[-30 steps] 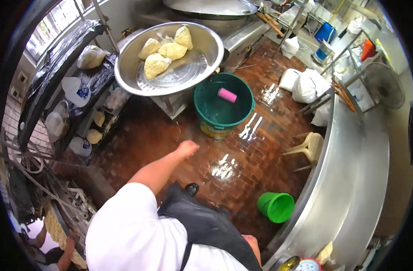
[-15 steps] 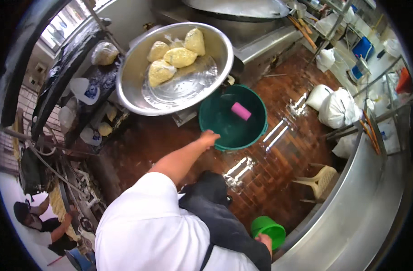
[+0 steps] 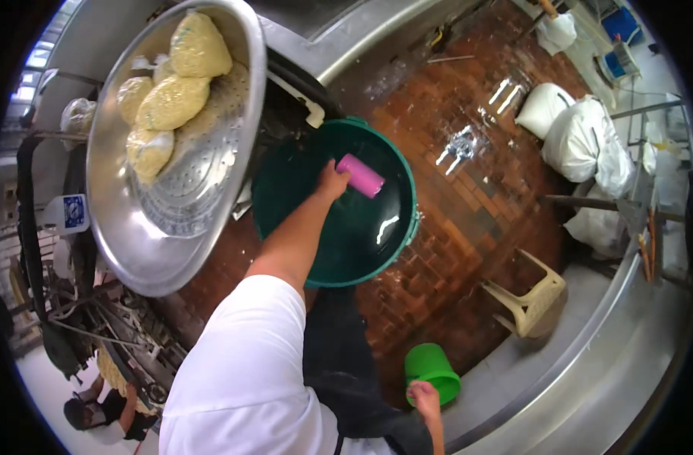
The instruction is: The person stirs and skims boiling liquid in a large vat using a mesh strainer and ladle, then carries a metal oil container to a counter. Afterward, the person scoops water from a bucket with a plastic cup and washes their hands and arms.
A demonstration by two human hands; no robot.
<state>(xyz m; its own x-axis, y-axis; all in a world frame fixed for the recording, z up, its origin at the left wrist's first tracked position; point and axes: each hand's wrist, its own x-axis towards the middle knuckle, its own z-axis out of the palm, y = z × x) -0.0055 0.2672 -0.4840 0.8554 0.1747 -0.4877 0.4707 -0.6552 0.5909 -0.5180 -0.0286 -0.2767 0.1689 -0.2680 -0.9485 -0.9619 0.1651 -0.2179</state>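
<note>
My left arm reaches down into a large dark green tub [image 3: 401, 250] on the floor. Inside it, my left hand [image 3: 333, 182] is closed on the near end of a pink cup [image 3: 363, 177], a smooth cylinder lying on its side. The fingers' undersides are hidden. Lower right, my right hand [image 3: 423, 396] grips the rim or handle of a small bright green bucket [image 3: 431, 364]; which of the two, I cannot tell. The bucket is tilted beside my dark apron.
A wide metal basin [image 3: 172, 273] with several clear bags of yellow food [image 3: 173, 104] stands left of the tub. White sacks [image 3: 585, 148] and a beige plastic stool [image 3: 539, 303] are on the right. The brick floor [image 3: 467, 205] looks wet. Another person [image 3: 96, 413] works at lower left.
My left hand has moved from the tub's near rim into the tub and taken hold of the pink cup. My view has shifted closer to the tub. The right hand keeps the green bucket.
</note>
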